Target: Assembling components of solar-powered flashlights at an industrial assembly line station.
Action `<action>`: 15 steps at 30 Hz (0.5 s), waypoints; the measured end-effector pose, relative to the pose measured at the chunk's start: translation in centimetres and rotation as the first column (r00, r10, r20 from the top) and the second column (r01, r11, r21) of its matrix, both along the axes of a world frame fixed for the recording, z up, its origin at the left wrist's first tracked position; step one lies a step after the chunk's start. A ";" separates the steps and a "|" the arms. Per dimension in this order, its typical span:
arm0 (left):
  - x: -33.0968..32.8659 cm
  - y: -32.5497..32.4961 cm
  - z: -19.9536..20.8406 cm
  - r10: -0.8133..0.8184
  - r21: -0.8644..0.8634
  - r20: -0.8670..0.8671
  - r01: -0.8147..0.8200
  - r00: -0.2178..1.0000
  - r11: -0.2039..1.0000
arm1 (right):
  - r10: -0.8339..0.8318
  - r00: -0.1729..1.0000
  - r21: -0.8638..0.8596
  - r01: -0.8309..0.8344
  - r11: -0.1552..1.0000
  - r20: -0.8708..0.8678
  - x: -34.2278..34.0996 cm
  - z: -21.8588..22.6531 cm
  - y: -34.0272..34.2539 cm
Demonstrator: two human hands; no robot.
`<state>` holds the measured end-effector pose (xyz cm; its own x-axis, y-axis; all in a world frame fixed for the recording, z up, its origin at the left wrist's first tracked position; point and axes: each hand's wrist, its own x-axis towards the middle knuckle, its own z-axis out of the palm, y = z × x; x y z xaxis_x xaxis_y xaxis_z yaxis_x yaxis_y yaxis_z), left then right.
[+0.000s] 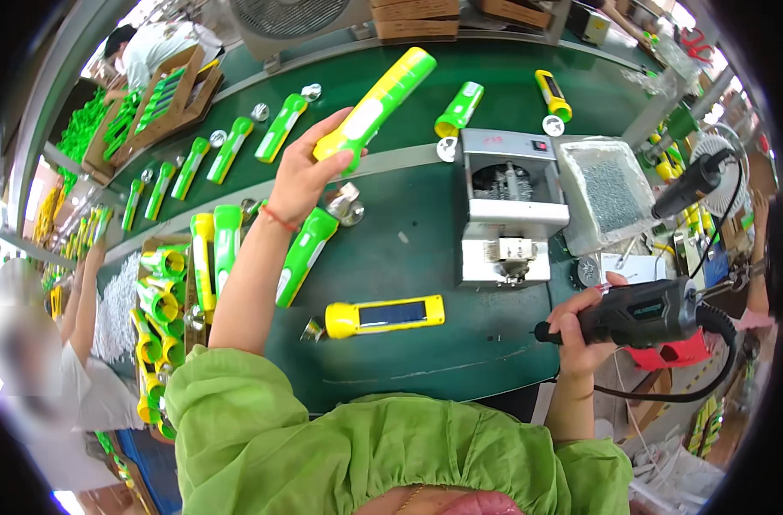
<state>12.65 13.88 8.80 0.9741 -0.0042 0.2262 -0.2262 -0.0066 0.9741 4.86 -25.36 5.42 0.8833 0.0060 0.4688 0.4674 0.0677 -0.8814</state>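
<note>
In my left hand [310, 167] is a green and yellow flashlight [378, 105], lifted over the edge of the green conveyor belt, its far end pointing up and right. My right hand [577, 330] is wrapped round a black electric screwdriver [636, 313], whose tip points left over the worktable. On the table between my arms lies a yellow flashlight [387, 315] with a dark solar panel, and a small shiny reflector part [312, 329] sits by its head. Beside my left forearm rests another green flashlight [305, 256] with a silver reflector [348, 206] near its head.
A grey screw feeder machine [513, 184] stands right of centre, next to a white tray of small screws [613, 193]. Several flashlights lie along the conveyor belt [365, 56]. A box of flashlight bodies [160, 300] is at left. A second black screwdriver [692, 182] hangs at right. Co-workers are at left.
</note>
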 end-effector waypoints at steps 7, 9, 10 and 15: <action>-8.1 0.2 3.4 0.044 0.146 0.063 -0.052 0.997 0.988 | 0.136 0.991 0.171 -0.134 0.976 -0.005 -0.5 1.7 3.2; -8.8 0.3 3.8 0.051 0.160 0.035 -0.056 0.998 0.986 | 0.130 0.991 0.132 -0.131 0.983 0.015 -1.0 1.6 3.3; -9.2 0.2 3.9 0.059 0.175 0.000 -0.058 0.998 0.983 | 0.124 0.992 0.095 -0.126 0.988 0.027 -1.3 1.5 3.1; -11.0 0.1 3.9 0.044 0.180 -0.043 -0.036 0.998 0.983 | 0.123 0.992 0.122 -0.127 0.984 0.042 -2.5 2.1 3.2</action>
